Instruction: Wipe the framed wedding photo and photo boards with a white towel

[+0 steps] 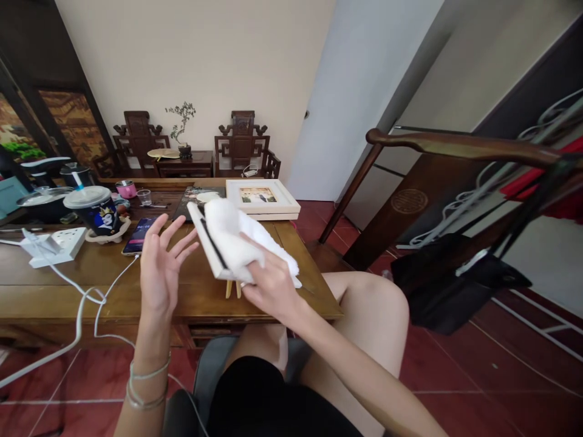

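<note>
"White cloth (241, 250), bunched up. Which hand has it?"

"The right hand (272, 284). Its fingers are curled on the cloth, some of them lost in the folds."

"And what is the cloth against?"

"A white frame (206, 243) with a dark inner line. It tilts above the wooden table (195, 298), near the front edge, and the cloth covers much of it."

"Something pokes out below."

"Two pale wooden legs (232, 289). Whether they're joined to the frame, I can't tell."

"What about the left hand (160, 270)?"

"Raised just beside the frame's left side, fingers spread apart. I can't tell whether a fingertip touches the edge."

"What else is close?"

"A phone (138, 237) with a cable plugged in lies beyond the left hand. Farther left, a lidded cup (93, 209) stands beside a white power strip (61, 247). Behind the cloth, a boxy picture frame (263, 195) lies flat."
</note>
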### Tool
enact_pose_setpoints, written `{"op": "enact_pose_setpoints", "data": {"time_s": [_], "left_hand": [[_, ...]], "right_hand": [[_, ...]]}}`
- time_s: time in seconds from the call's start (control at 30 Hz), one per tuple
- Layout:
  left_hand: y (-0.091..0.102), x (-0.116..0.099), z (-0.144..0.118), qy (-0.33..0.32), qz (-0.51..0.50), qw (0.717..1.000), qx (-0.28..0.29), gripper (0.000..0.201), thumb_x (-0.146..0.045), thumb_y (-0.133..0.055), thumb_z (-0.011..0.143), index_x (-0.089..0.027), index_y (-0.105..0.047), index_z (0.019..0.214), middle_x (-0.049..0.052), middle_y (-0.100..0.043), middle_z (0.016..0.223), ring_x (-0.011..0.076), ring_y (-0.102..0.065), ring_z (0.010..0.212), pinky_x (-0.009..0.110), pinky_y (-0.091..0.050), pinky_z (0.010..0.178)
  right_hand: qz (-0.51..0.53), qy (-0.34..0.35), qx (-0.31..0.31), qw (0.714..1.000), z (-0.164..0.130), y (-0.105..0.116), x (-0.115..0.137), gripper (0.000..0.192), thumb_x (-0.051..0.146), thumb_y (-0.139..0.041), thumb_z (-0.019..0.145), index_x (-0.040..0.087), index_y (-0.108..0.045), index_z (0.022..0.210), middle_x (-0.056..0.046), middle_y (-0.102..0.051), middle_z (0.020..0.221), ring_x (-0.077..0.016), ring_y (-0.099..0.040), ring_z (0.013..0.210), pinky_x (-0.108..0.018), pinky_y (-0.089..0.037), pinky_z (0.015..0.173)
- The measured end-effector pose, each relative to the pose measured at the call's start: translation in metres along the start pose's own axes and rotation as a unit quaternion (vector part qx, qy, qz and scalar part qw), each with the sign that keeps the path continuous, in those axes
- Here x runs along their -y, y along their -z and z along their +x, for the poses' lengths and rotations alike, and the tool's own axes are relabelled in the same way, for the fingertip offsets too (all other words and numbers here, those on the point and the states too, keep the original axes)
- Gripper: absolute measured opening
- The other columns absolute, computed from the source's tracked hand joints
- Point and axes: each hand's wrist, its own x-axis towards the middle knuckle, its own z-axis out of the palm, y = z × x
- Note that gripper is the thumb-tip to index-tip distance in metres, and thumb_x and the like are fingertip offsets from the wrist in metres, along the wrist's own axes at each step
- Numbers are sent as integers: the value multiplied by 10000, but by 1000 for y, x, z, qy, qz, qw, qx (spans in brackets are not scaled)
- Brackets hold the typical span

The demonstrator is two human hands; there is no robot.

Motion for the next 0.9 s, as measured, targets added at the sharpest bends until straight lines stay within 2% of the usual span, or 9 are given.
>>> {"op": "enact_pose_setpoints", "data": {"time_s": [0.07,0.13,0.23,0.3,0.37,0.43,0.63,0.77,0.9], "left_hand": [[2,11,4,14,23,999,33,441,-530,-543,877,-252,-584,1216,120,-546,1393,315,-577,1237,427,-510,955],[5,27,10,86,82,992,32,447,-469,-646,826,-215,-596,1190,144,-550,1376,322,-557,1257,426,-510,960],[7,53,15,224,149,963,11,554,-405,-729,788,-194,-558,1270,182,-540,1378,323,-558,1252,436,-510,967],[3,64,14,285,123,949,56,565,-404,-746,788,-193,-558,1277,177,-593,1318,305,-636,1141,432,-535,929],[-3,71,12,317,67,939,117,475,-402,-736,804,-175,-597,1198,161,-674,1182,274,-699,990,419,-559,874],[-10,76,11,317,25,942,109,320,-359,-721,820,-153,-625,1046,141,-718,1037,242,-716,882,388,-575,804],[-6,90,18,236,-21,966,-98,198,-315,-695,812,-175,-561,851,42,-715,833,155,-674,736,286,-545,736],[15,89,29,214,64,965,-141,367,-473,-748,677,-169,-581,796,-2,-657,699,166,-624,657,280,-488,652],[32,86,36,195,118,967,-116,449,-538,-764,568,-170,-595,763,-5,-633,664,177,-600,658,279,-453,638]], "right_hand": [[6,-87,-103,991,7,8,-12,58,140,-625,760,182,-626,720,-81,-717,771,-254,-696,823,-367,-594,722],[49,-213,-210,953,15,19,-24,116,244,-705,762,177,-620,721,-27,-665,665,-216,-673,704,-345,-588,673],[189,-347,-356,847,27,28,-36,270,309,-731,757,157,-649,964,-50,-703,912,-217,-686,887,-380,-584,827],[271,-383,-418,778,30,27,-38,397,301,-715,765,164,-618,1124,-68,-691,1071,-221,-672,1008,-406,-569,912],[318,-412,-441,731,28,21,-36,469,293,-711,765,181,-586,1203,-70,-677,1151,-224,-660,1063,-419,-571,935],[351,-440,-443,698,20,14,-33,513,295,-730,753,197,-570,1230,-66,-674,1190,-226,-655,1090,-423,-582,934],[412,-539,-395,620,-15,4,-35,511,360,-792,705,177,-623,1151,-83,-699,1185,-243,-652,1121,-410,-577,954],[352,-551,-408,637,-37,14,-49,537,392,-815,658,173,-626,1111,-82,-712,1145,-252,-672,1071,-424,-579,927],[115,-487,-394,771,-60,35,-66,461,344,-826,606,164,-634,984,-106,-726,1077,-301,-675,1039,-492,-548,947]]}}
